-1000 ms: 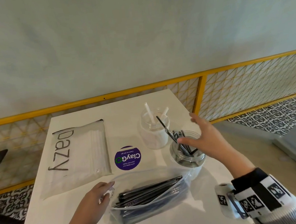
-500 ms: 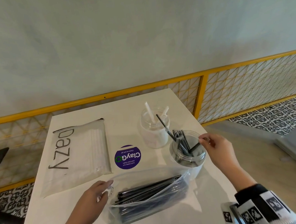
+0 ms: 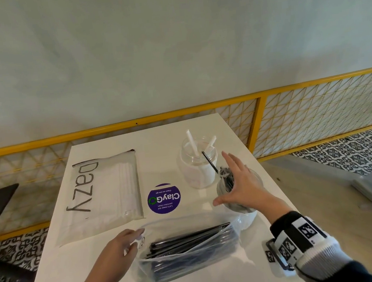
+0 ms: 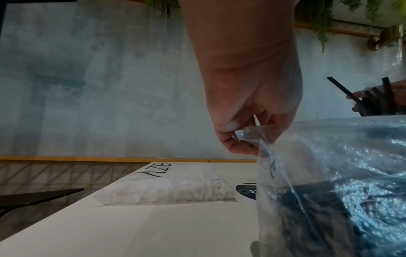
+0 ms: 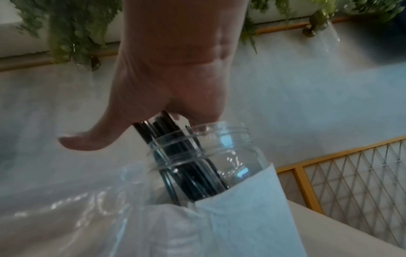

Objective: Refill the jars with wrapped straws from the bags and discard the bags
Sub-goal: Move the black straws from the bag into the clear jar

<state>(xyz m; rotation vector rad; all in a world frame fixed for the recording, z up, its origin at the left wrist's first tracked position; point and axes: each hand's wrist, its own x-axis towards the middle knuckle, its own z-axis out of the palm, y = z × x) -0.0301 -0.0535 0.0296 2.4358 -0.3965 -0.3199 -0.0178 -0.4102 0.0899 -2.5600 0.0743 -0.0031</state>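
A clear bag (image 3: 191, 248) of black wrapped straws lies at the table's near edge. My left hand (image 3: 122, 246) pinches its open left edge, and the left wrist view shows the same hand (image 4: 241, 139) holding the film of the bag (image 4: 329, 173). My right hand (image 3: 238, 186) is spread flat over the clear jar (image 3: 245, 212) of black straws (image 5: 193, 180), palm on the straw tops. The right wrist view shows this hand (image 5: 167, 97) above the jar's mouth (image 5: 208, 139), gripping nothing. Behind it stands a second jar (image 3: 198, 169) holding a few white straws.
A sealed frosted bag (image 3: 103, 195) of white straws marked "Dazy" lies on the left of the white table (image 3: 80, 278). A purple round sticker (image 3: 163, 198) is at the centre. A yellow mesh railing (image 3: 293, 125) runs behind and right of the table.
My right hand left the jar's right rim, where its fingers were pinched, and now lies spread flat over the black straws. The left hand has kept its pinch on the bag.
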